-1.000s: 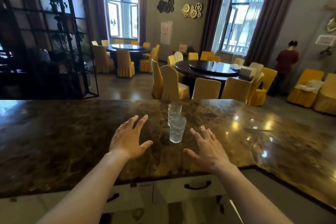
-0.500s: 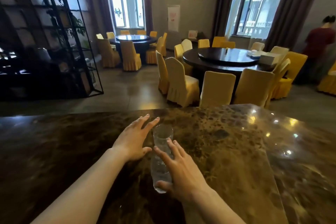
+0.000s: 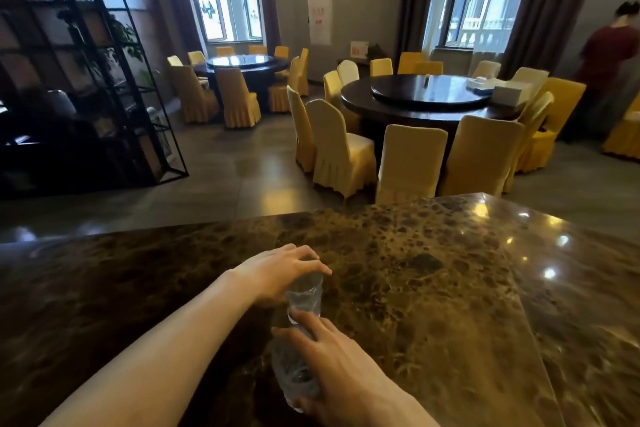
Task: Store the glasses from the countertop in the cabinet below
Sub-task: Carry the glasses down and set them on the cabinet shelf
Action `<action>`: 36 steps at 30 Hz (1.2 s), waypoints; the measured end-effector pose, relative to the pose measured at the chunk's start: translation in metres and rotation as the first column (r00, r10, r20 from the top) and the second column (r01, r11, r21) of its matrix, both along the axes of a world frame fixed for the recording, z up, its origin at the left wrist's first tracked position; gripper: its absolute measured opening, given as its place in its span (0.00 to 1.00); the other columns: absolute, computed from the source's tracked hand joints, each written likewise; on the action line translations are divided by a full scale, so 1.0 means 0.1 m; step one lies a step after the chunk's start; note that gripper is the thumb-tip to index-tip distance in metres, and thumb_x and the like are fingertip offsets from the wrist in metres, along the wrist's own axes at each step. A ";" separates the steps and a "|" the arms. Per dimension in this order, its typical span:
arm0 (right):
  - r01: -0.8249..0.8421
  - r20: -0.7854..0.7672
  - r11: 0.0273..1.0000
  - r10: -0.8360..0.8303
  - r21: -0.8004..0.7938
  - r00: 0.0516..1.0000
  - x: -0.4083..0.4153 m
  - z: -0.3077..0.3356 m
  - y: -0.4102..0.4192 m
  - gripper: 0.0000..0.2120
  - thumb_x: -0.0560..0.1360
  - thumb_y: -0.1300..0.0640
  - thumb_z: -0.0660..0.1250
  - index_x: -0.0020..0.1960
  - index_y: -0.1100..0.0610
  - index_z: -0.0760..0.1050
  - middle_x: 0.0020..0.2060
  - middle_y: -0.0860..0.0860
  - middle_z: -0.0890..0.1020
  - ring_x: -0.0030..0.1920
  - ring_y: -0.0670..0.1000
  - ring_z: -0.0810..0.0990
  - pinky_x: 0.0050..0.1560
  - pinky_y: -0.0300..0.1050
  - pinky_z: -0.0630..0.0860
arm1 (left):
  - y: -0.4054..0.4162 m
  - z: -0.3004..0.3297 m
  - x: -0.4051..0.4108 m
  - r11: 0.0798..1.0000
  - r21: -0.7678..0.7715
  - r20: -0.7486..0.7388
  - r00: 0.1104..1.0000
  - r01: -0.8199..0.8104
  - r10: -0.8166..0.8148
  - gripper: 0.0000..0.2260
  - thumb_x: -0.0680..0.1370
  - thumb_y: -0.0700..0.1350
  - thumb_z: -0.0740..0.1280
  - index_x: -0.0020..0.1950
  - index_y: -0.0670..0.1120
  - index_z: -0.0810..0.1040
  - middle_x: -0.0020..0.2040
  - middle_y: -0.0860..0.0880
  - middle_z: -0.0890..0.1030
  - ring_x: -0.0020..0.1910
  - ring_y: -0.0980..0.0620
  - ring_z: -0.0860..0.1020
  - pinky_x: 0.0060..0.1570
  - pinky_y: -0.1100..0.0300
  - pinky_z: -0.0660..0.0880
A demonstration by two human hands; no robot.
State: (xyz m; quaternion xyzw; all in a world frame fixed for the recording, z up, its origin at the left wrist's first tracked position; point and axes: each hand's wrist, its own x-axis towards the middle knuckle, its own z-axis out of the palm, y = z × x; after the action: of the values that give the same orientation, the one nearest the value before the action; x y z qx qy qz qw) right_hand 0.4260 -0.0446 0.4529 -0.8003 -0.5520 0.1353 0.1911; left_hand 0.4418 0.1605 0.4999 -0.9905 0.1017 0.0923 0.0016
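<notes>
Both hands, left (image 3: 277, 274) and right (image 3: 332, 367), each around a glass (image 3: 304, 295).

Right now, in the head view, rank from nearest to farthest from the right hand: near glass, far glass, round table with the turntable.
1. Near glass, gripped in the right hand.
2. Far glass, just ahead, under the left hand.
3. Round table, across the room, ahead-right.
</notes>
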 end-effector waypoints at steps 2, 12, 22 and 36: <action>-0.003 0.010 1.000 0.003 0.019 1.000 0.01 0.02 0.02 0.42 0.72 0.50 0.76 0.77 0.38 0.55 0.77 0.45 0.56 0.75 0.54 0.61 0.72 0.53 0.69 | 0.03 0.01 -0.04 0.999 -0.026 0.015 0.999 -0.047 0.047 0.37 0.73 0.46 0.77 0.74 0.66 0.61 0.73 0.57 0.63 0.71 0.53 0.64 0.67 0.52 0.71; 0.035 0.067 0.998 -0.038 0.044 0.997 -0.03 0.11 -0.12 0.44 0.66 0.45 0.79 0.76 0.42 0.61 0.65 0.45 0.69 0.63 0.50 0.73 0.63 0.47 0.75 | 0.25 0.06 -1.02 0.921 -0.077 0.079 0.919 -0.382 0.387 0.37 0.66 0.58 0.78 0.72 0.65 0.66 0.64 0.58 0.70 0.62 0.55 0.71 0.60 0.57 0.73; 0.211 0.105 0.965 -0.229 0.153 0.968 -0.68 0.41 -0.65 0.41 0.64 0.41 0.79 0.73 0.41 0.67 0.60 0.41 0.71 0.59 0.46 0.76 0.57 0.43 0.77 | 0.11 0.23 -2.43 0.886 -0.158 0.128 0.881 -0.435 0.455 0.38 0.65 0.62 0.77 0.73 0.64 0.67 0.60 0.60 0.70 0.58 0.57 0.73 0.58 0.58 0.75; 0.406 0.080 0.901 -0.420 0.152 0.904 -2.40 0.57 -1.42 0.40 0.61 0.46 0.83 0.70 0.48 0.73 0.56 0.46 0.75 0.55 0.49 0.78 0.56 0.49 0.79 | -0.24 -0.04 -4.39 0.878 -0.200 0.144 0.874 -0.435 0.465 0.41 0.60 0.67 0.72 0.72 0.65 0.68 0.53 0.62 0.70 0.49 0.59 0.73 0.49 0.64 0.74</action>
State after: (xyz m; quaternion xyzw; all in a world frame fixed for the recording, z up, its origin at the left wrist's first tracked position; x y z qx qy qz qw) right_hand 0.1864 -0.1865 0.5100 -0.8910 -0.3870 0.0107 0.2369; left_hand 0.0023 0.1365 0.4956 -0.9879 -0.1256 -0.0120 -0.0904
